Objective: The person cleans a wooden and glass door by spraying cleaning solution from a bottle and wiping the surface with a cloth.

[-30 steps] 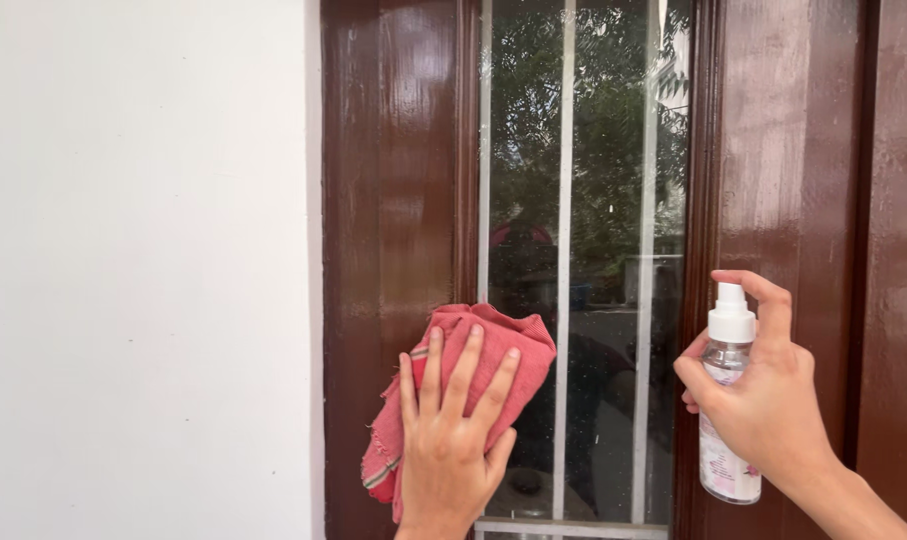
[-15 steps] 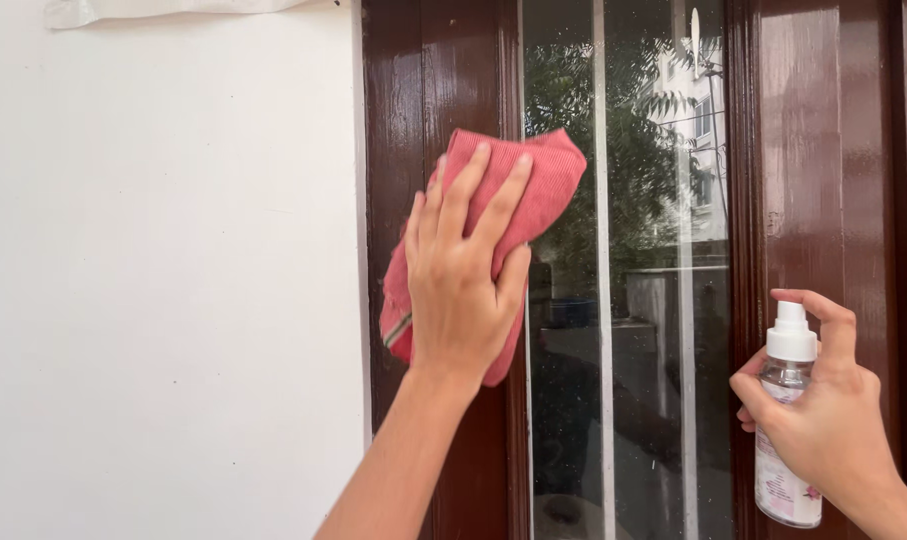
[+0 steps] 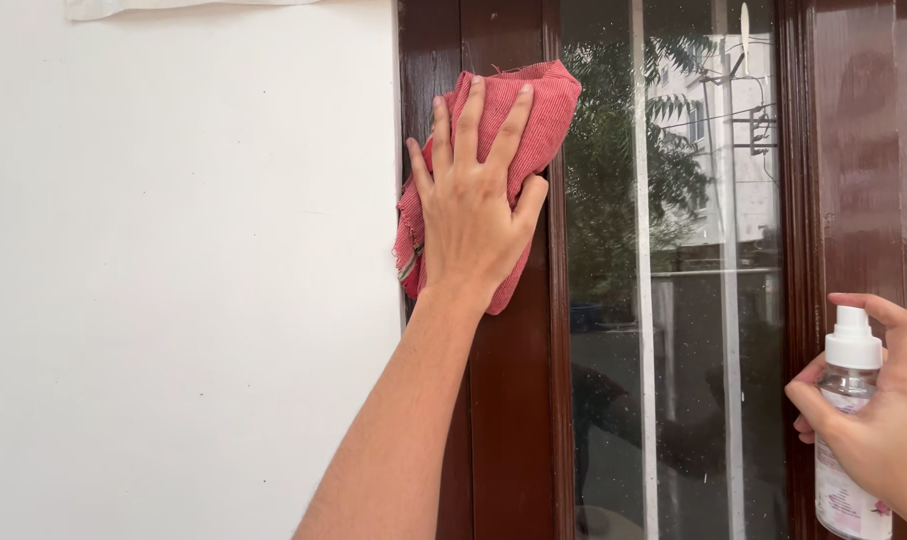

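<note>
The white wall (image 3: 173, 280) fills everything to the left of your left hand's fingers, plain and flat, meeting the frame just beside your little finger. The dark brown wooden window frame (image 3: 508, 400) runs upright behind your left palm and continues below your wrist; a second brown upright (image 3: 863, 150) stands above your right hand's fingers. Between the two uprights lies the glass pane (image 3: 603, 300), just to the right of your left fingertips, with thin white bars (image 3: 638, 250) standing behind it and a tree and a building mirrored in it.

Your left arm reaches up from the bottom edge. Your left hand (image 3: 473, 215) lies flat, fingers spread and straight, pressing the red cloth (image 3: 543, 110) against the frame. The cloth is bunched under your palm; its top corner sticks out above and to the right of your fingertips, lapping onto the edge of the glass, and a striped hem hangs out to the left of your wrist.

Your right hand (image 3: 888, 430) sits low at the right edge, well apart from the left. Its fingers are wrapped around a clear spray bottle (image 3: 843, 480) with a pale label, held upright. Your index finger curls over the white spray cap (image 3: 853, 340), resting on its top, while your thumb grips the bottle's left side.
</note>
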